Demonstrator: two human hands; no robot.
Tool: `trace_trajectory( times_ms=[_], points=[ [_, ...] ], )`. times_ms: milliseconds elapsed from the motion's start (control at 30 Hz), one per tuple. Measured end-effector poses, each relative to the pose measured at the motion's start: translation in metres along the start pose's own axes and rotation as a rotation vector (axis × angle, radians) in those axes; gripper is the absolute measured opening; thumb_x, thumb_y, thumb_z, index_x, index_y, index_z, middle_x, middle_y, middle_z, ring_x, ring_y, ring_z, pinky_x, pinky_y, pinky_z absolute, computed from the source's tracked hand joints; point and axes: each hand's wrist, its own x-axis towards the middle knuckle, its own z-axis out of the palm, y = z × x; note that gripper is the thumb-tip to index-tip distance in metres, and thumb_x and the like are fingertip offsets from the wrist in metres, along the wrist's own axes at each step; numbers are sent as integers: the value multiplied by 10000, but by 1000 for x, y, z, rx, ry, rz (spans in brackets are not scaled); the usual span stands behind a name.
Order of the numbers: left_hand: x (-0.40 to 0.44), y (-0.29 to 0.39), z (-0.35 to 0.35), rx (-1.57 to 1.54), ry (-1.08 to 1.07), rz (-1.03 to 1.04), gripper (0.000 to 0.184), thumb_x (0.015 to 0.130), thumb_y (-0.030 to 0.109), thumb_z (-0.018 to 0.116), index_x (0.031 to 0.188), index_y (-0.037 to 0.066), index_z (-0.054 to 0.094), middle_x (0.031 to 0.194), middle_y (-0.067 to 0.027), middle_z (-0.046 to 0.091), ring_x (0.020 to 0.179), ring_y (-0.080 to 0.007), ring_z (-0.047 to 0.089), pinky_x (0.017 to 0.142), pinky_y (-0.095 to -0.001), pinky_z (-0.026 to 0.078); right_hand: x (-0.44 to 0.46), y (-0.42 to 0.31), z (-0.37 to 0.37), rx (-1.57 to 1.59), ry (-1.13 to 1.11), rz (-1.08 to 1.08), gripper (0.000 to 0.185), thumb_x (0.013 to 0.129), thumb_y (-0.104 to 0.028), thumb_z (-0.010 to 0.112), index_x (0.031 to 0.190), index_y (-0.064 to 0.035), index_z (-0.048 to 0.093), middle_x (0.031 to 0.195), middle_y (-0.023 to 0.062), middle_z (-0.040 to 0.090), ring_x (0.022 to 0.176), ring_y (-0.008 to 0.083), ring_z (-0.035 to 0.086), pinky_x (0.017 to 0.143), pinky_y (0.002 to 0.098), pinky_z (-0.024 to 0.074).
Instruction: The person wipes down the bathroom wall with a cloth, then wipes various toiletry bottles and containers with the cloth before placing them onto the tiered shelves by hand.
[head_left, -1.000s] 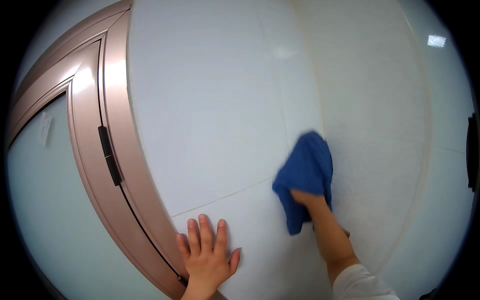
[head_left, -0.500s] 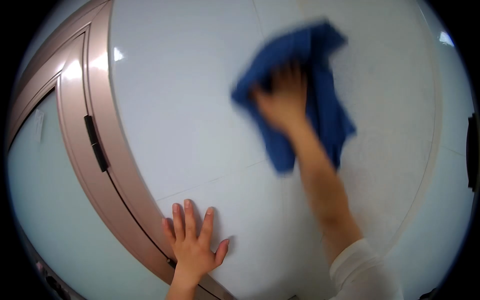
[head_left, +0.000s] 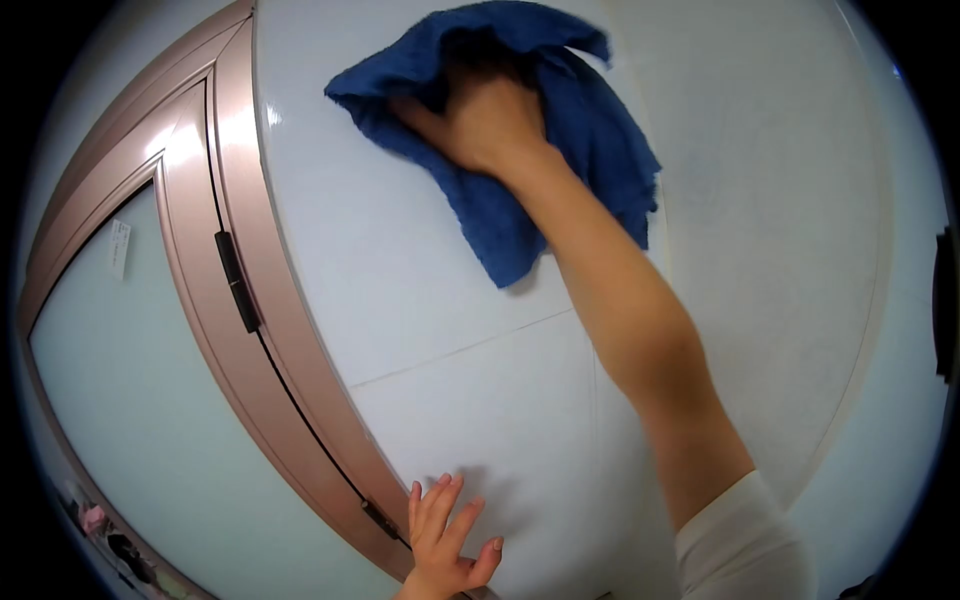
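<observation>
A blue cloth point(head_left: 590, 130) lies spread and rumpled against the white tiled wall point(head_left: 350, 270) at the top of the head view. My right hand point(head_left: 490, 120) presses on it, thumb out to the left and fingertips hidden in a dark fold. At the bottom, beside the door frame, my left hand point(head_left: 450, 545) is empty with its fingers apart. Its shadow falls on the tile to the right of the fingers, and whether they touch the wall I cannot tell.
On the left stands a door with a pinkish metal frame point(head_left: 235, 130), a frosted glass panel point(head_left: 180, 380) and a black hinge point(head_left: 237, 282). A small white label point(head_left: 121, 248) sticks to the glass. A dark object point(head_left: 943, 305) shows at the right edge.
My right hand has carried the cloth left and up across the wall. My left hand sits lower and further right, its fingers less spread. The view has shifted slightly.
</observation>
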Motion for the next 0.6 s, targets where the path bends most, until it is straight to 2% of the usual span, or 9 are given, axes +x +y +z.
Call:
trace_trajectory(
  times_ms=[67, 100, 133, 200, 300, 367, 400, 467, 600],
  points=[
    [-9, 7, -4, -4, -4, -27, 427, 679, 281, 695, 1030, 38, 687, 1257, -223, 594, 1163, -386, 567, 1059, -552, 323, -57, -5, 4, -107, 109, -31, 740, 799, -514, 627, 1328, -9, 507, 1381, 229, 479, 1338, 407, 368, 1067, 579, 292],
    [-11, 11, -10, -8, -4, -38, 417, 681, 278, 697, 1022, 39, 687, 1243, -221, 602, 1135, -380, 584, 1049, -550, 339, -104, -13, -7, -111, 12, -19, 822, 798, -498, 636, 1407, 11, 417, 1392, 270, 446, 1339, 446, 338, 1106, 631, 163],
    [-13, 15, -16, -13, -5, -46, 406, 682, 275, 699, 1013, 39, 687, 1229, -218, 610, 1107, -374, 600, 1038, -548, 354, -154, -25, -24, -73, -88, -16, 807, 769, -472, 649, 1378, 17, 449, 1362, 288, 458, 1318, 479, 344, 1107, 643, 157],
    [-30, 22, -34, -23, -61, -51, 422, 743, 252, 676, 1086, 9, 645, 1266, -245, 575, 1160, -402, 556, 1051, -576, 327, -272, -51, -45, -99, -556, 182, 822, 741, -448, 675, 1409, -31, 441, 1470, 286, 325, 1385, 470, 257, 1142, 620, 80],
    [-61, 11, -44, -45, -44, -43, 406, 780, 229, 662, 1105, -13, 633, 1267, -256, 568, 1168, -418, 547, 1049, -589, 330, -291, -43, -51, 6, -584, 109, 781, 779, -434, 651, 1414, -34, 435, 1484, 260, 342, 1404, 443, 256, 1140, 610, 153],
    [-69, 11, -49, -73, -49, -71, 389, 786, 223, 661, 1091, -17, 638, 1249, -255, 578, 1154, -419, 557, 1043, -589, 341, -274, 24, 34, -76, -1417, 588, 760, 797, -452, 636, 1400, -32, 442, 1417, 234, 448, 1375, 420, 317, 1105, 616, 234],
    [-68, 11, -50, -78, -53, -91, 383, 789, 222, 662, 1086, -18, 638, 1239, -256, 584, 1149, -419, 559, 1041, -588, 345, -200, 10, 9, -141, -1306, 464, 744, 808, -461, 620, 1386, -22, 452, 1414, 239, 450, 1363, 416, 335, 1094, 594, 259],
    [-70, 11, -49, -95, -57, -121, 385, 795, 234, 672, 1090, -11, 642, 1228, -255, 591, 1144, -416, 564, 1038, -588, 350, -73, -6, -18, -173, -706, 205, 719, 830, -477, 590, 1358, -3, 473, 1409, 249, 454, 1339, 407, 373, 1072, 551, 308],
    [-84, 2, -36, -144, -47, -175, 392, 738, 248, 693, 1043, 6, 652, 1175, -239, 622, 1084, -401, 606, 1018, -583, 372, 17, -30, -27, -92, -189, 207, 693, 875, -511, 528, 1302, 35, 515, 1398, 268, 462, 1291, 388, 448, 1029, 465, 408]
  ],
)
